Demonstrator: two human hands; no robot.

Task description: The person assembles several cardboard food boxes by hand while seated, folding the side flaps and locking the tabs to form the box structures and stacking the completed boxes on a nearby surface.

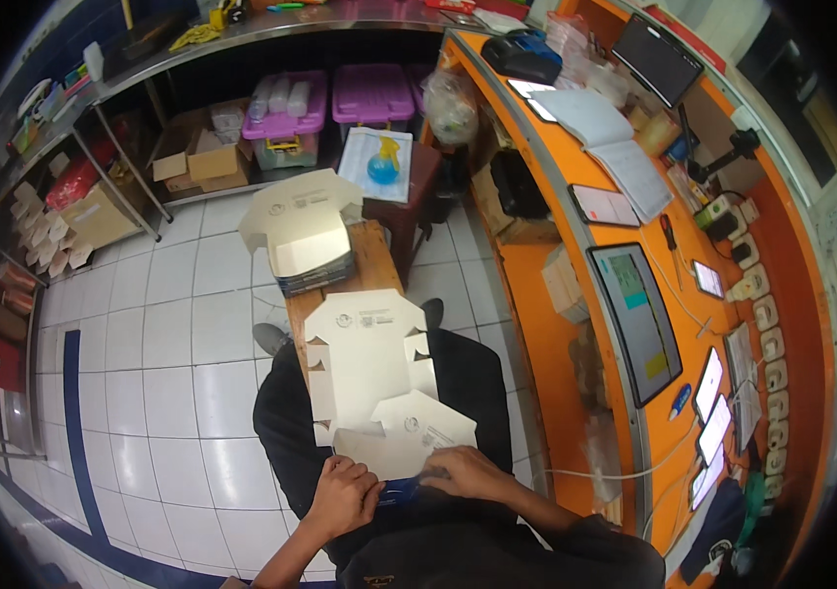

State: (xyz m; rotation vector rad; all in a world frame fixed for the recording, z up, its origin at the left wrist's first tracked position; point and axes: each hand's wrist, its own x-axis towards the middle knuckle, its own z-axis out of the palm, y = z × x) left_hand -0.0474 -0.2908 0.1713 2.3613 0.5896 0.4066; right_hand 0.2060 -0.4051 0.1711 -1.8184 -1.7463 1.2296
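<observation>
A small cardboard box point(421, 424), pale inside and dark blue outside, is partly folded at my lap with its printed flap raised. My left hand point(348, 496) is closed on its near left edge, fingers curled. At the near right corner my right hand point(463, 473) grips the same box, its fingertips partly hidden. Beyond it lies a flat, unfolded cardboard blank point(369, 348) with notched side flaps, overlapped by the box. Farther off, a folded box with its lid up point(306, 240) rests on the wooden bench point(376, 257), seemingly stacked on others.
An orange counter point(575, 236) on the right carries a tablet point(634, 319), several phones and an open notebook point(625, 162). Purple-lidded bins point(372, 93) and an open carton point(205, 157) stand under the steel table. A blue spray bottle point(383, 162) sits past the bench.
</observation>
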